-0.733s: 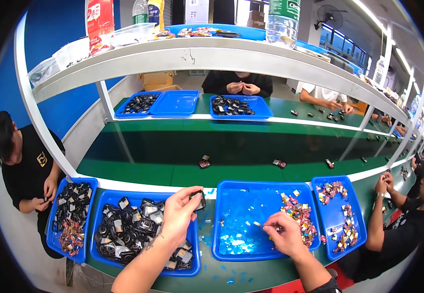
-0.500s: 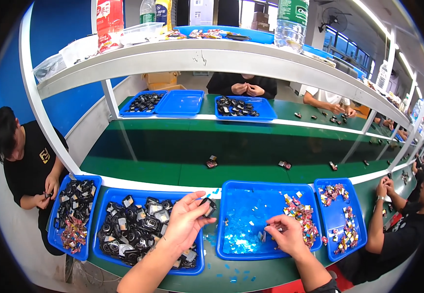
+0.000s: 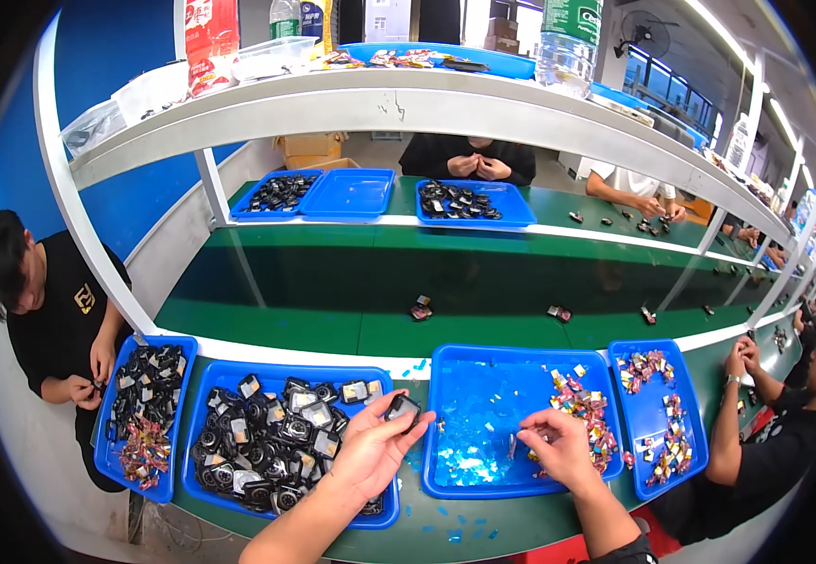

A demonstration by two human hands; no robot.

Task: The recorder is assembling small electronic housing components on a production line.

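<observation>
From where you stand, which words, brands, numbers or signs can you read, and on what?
Green bottle label: white lettering, not copied here.
Red package: pale lettering, not copied.
Yellow-and-blue package: lettering, not copied.
Black shirt at left: gold emblem, too small to read.
Small black part in left hand: none readable.

We've blk parts [image 3: 297, 428], blue trays [image 3: 521, 353], green surface [image 3: 427, 543], white frame [image 3: 352, 111]; small pcs [image 3: 588, 409] prob. pink w/ yellow bits.

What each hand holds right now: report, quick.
Left hand: closed on a black casing, thumb against fingers.
Right hand: fingers curled over a blue tray; whether they grip anything cannot be told.
</observation>
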